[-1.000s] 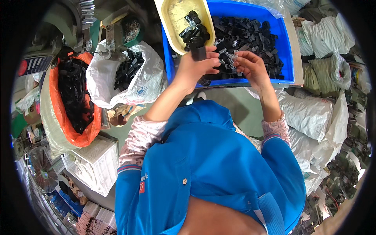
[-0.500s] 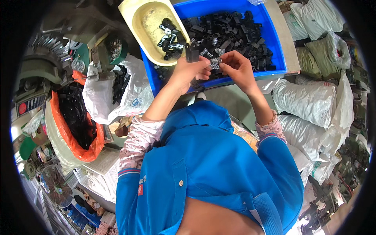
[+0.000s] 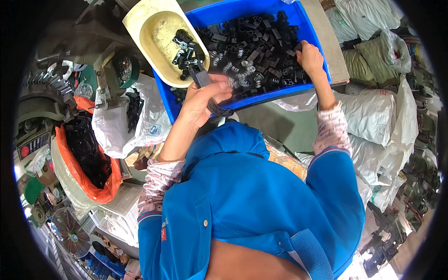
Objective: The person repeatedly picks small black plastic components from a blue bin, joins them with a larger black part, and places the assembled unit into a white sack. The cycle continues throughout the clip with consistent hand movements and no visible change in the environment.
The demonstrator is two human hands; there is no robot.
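Observation:
My left hand (image 3: 201, 99) is closed around a long black plastic handle-like part (image 3: 200, 77), whose curved, ribbed lower end sticks out below the fingers. Over to the right, my right hand (image 3: 311, 58) reaches over the side of a blue bin (image 3: 242, 99), its fingertips pinched on a small black plastic block (image 3: 298, 47). Many similar black blocks (image 3: 268, 35) fill the bin. Loose metal coil springs (image 3: 246, 70) lie on them near the front, between my hands. A cream tray (image 3: 158, 23) overlaps the bin's left side and holds black and silver clip-like pieces (image 3: 185, 49).
To the left stand a white sack (image 3: 151, 112) with black parts and an orange-lined bag (image 3: 114, 179) of dark pieces. White sacks (image 3: 366, 116) are stacked on the right. A green container (image 3: 126, 70) and a standing fan (image 3: 70, 227) are farther left.
My right hand has left the springs beside my left hand and moved right, to the bin's far right part. My left hand has shifted slightly left and down, still gripping the black handle-like part.

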